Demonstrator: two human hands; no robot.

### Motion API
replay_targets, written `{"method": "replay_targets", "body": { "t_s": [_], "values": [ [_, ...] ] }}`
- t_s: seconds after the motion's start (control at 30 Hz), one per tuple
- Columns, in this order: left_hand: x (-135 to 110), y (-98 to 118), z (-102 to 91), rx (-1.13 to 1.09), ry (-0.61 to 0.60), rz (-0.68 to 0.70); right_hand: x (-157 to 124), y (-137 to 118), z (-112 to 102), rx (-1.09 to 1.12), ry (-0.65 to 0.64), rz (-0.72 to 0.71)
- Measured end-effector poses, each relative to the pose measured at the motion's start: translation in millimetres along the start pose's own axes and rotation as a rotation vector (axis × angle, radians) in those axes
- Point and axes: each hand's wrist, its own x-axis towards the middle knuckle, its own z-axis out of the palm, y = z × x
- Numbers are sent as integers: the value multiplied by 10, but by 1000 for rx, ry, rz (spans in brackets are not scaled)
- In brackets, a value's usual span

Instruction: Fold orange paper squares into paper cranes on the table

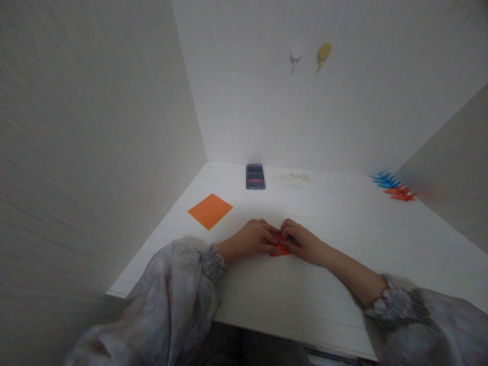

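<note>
In the head view, a small piece of red-orange origami paper [280,250] lies on the white table between my hands, looking partly folded. My left hand [258,238] holds it from the left, with fingers and thumb on the paper. From the right, my right hand [299,241] grips its other side with bent fingers close together. The hands almost meet at the paper's upper part, so its folds are mostly hidden. A flat square sheet of orange paper [210,211] with a thin yellow edge lies to the left of my left hand.
Blue folded paper pieces [386,179] and red folded paper pieces [401,192] are grouped at the table's right side. A dark, blurred-out object [255,177] stands by the back wall. White [296,53] and yellow [324,52] round hooks are on that wall. Walls flank the table [343,203].
</note>
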Motion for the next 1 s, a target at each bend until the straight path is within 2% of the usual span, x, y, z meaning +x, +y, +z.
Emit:
{"method": "replay_targets", "body": {
  "t_s": [0.43,0.73,1.0],
  "values": [
    [-8,1,0,-12,-9,-34,1,22,18,-6,1,-9],
    [-4,18,-7,-79,23,19,8,22,19,-30,-6,-7],
    [-12,38,-28,-74,-17,0,-3,24,19,-37,-7,8]
  ]
}}
